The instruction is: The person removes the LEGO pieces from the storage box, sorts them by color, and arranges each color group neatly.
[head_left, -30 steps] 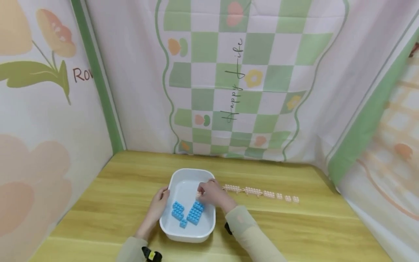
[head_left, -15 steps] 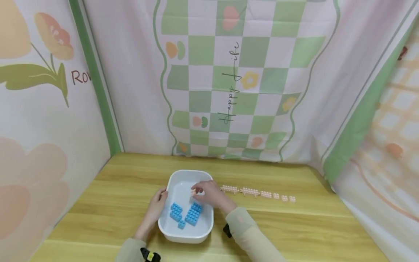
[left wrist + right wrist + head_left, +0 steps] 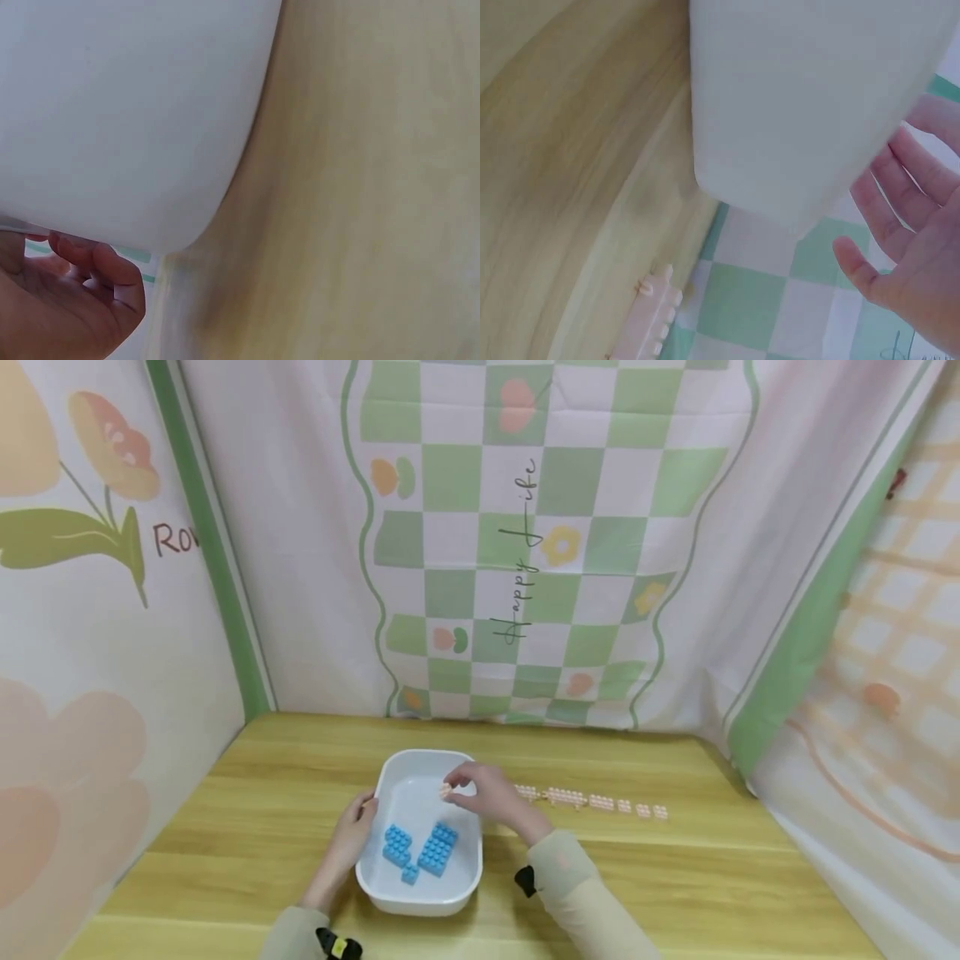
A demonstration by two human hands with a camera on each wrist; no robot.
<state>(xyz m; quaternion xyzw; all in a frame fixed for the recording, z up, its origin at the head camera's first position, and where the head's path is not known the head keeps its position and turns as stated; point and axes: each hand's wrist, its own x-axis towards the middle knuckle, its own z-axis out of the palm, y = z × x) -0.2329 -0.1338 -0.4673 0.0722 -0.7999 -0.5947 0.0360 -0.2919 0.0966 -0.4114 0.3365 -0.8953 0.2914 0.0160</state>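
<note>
My left hand (image 3: pixel 352 831) holds the left side of a white plastic basin (image 3: pixel 420 906), its fingers at the rim in the left wrist view. Inside the basin lie blue toy building bricks: a large block (image 3: pixel 437 849), a stepped block (image 3: pixel 397 845) and a small square brick (image 3: pixel 409 873). Over the basin's right far part, my right hand (image 3: pixel 487 793) pinches a small pink building brick (image 3: pixel 446 790) between thumb and fingers. That pinch is hidden behind the basin wall in the right wrist view, where the right hand (image 3: pixel 915 225) shows partly.
To the right of the basin, a row of pink building bricks (image 3: pixel 566 797) runs across the wooden table (image 3: pixel 675 877), longer pieces first, then small squares. A patterned curtain (image 3: pixel 510 568) hangs behind the table's far edge.
My right hand has lifted the pink brick from low inside the basin and drawn slightly back to the right. The left hand stays on the basin. The head view has turned slightly right.
</note>
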